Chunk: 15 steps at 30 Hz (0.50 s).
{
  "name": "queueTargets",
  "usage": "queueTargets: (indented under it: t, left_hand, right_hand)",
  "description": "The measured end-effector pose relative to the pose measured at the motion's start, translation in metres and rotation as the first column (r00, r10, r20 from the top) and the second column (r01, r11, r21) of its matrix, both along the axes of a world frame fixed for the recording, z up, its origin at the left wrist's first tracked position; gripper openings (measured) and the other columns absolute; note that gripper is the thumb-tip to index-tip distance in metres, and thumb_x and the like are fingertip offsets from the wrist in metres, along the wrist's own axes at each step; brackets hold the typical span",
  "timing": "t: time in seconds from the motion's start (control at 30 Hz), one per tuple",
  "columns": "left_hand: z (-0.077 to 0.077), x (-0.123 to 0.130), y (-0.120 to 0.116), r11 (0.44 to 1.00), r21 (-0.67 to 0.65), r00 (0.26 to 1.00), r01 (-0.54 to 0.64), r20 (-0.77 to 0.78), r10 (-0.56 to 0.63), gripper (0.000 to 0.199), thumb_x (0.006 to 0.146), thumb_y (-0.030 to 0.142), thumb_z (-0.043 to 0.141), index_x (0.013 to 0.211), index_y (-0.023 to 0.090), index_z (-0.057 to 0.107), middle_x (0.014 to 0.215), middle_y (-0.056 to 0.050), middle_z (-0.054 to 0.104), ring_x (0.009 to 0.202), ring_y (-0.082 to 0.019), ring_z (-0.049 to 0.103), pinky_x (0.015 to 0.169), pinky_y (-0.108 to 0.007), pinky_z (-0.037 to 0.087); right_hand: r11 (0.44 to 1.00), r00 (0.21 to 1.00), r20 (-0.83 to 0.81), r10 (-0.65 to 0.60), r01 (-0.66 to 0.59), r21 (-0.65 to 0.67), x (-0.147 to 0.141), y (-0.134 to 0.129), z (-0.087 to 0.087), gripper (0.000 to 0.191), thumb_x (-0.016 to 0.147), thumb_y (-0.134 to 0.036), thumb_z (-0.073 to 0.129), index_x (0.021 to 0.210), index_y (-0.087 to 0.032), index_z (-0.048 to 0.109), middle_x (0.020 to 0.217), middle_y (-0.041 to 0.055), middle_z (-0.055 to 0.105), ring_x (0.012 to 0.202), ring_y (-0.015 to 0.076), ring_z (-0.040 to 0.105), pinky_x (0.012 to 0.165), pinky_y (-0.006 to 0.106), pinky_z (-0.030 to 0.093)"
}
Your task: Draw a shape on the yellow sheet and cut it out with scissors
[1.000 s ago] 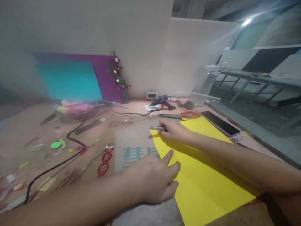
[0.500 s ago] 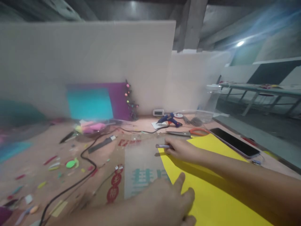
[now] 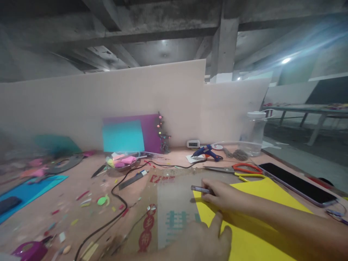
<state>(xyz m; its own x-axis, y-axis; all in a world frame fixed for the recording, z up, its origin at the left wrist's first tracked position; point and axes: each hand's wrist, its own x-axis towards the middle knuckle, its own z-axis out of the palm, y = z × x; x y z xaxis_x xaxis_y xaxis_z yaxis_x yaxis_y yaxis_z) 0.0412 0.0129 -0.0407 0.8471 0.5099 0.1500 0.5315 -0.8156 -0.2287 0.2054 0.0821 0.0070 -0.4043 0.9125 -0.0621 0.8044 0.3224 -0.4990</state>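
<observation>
A yellow sheet [image 3: 252, 232] lies over the right part of a printed cardboard piece [image 3: 149, 192]. My right hand [image 3: 217, 194] rests at the sheet's upper left corner, its fingers closed round a pen [image 3: 200, 189] that points left. Lower down, my left hand [image 3: 203, 237] lies with fingers spread on the sheet's left edge and the cardboard; its lower part is cut off by the frame. Just beyond my right hand are scissors with orange handles [image 3: 247, 168] and a yellow-handled tool [image 3: 251, 177].
A black phone [image 3: 296, 183] lies at the right, a clear bottle [image 3: 252, 134] behind it. A blue glue gun [image 3: 208, 152] stands at the back, its black cable [image 3: 119, 199] running left past paper scraps. A grey cutter [image 3: 133, 179] and purple tape dispenser [image 3: 29, 251] lie left.
The view has tilted up and shifted left, so the table things appear lower and further right. The pen is still in my right hand, and my left hand is still on the sheet.
</observation>
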Motion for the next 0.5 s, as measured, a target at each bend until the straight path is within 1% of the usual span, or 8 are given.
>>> queueTargets:
  t: [0.07,0.13,0.27,0.33,0.4,0.5]
  left_hand:
    - [-0.004,-0.002,0.001,0.999,0.011,0.999,-0.033,-0.014,0.033,0.044,0.096,0.032,0.048,0.138,0.019,0.043,0.138,-0.015,0.059,0.058,-0.021,0.069,0.038,-0.031,0.043]
    - [-0.004,-0.003,0.001,0.999,-0.004,0.998,-0.049,-0.034,0.049,0.048,0.096,0.032,0.049,0.142,0.018,0.041,0.137,-0.017,0.06,0.063,-0.022,0.07,0.042,-0.03,0.047]
    - [0.007,-0.004,0.0,0.997,-0.046,0.996,-0.058,-0.077,0.055,0.049,0.097,0.031,0.048,0.143,0.016,0.043,0.146,-0.021,0.052,0.066,-0.023,0.072,0.045,-0.031,0.051]
    - [0.012,-0.004,0.0,0.995,-0.084,0.994,-0.051,-0.105,0.042,0.05,0.096,0.03,0.048,0.144,0.015,0.042,0.151,-0.021,0.046,0.068,-0.025,0.072,0.045,-0.033,0.053]
    - [0.016,-0.003,0.001,0.991,-0.129,0.993,-0.031,-0.118,0.015,0.051,0.096,0.028,0.047,0.145,0.014,0.041,0.153,-0.021,0.042,0.075,-0.027,0.074,0.047,-0.034,0.055]
    - [0.021,-0.003,0.001,0.982,-0.184,0.992,-0.033,-0.125,0.01,0.049,0.098,0.029,0.044,0.144,0.011,0.04,0.155,-0.022,0.038,0.085,-0.029,0.074,0.054,-0.036,0.059]
  right_hand:
    - [1.0,1.0,0.001,0.021,-0.021,-0.008,-0.004,0.001,0.001,0.009,0.087,-0.031,0.052,0.089,-0.021,0.051,0.086,0.0026,0.065,0.079,0.0192,0.059,0.063,0.027,0.036]
    - [0.999,0.999,0.014,0.035,-0.035,-0.017,-0.008,0.0,0.004,0.01,0.087,-0.029,0.052,0.092,-0.021,0.054,0.089,0.0034,0.066,0.081,0.0197,0.06,0.064,0.027,0.036]
    - [0.999,0.999,0.045,0.018,-0.016,-0.04,-0.007,-0.004,0.012,0.015,0.087,-0.027,0.052,0.1,-0.021,0.058,0.095,0.0058,0.068,0.087,0.0219,0.062,0.068,0.028,0.037]
    - [0.999,0.998,0.066,-0.01,0.012,-0.038,-0.002,-0.008,0.016,0.014,0.087,-0.027,0.052,0.098,-0.02,0.058,0.095,0.0062,0.069,0.086,0.0221,0.061,0.067,0.028,0.037]
    - [0.999,0.996,0.081,-0.033,0.036,-0.038,0.003,-0.011,0.02,0.012,0.088,-0.028,0.052,0.095,-0.02,0.057,0.093,0.0059,0.068,0.083,0.0214,0.061,0.066,0.028,0.036]
    - [0.999,0.995,0.096,-0.014,0.018,-0.037,0.007,-0.017,0.025,0.009,0.088,-0.027,0.05,0.091,-0.02,0.055,0.089,0.0044,0.066,0.079,0.0196,0.059,0.063,0.027,0.035]
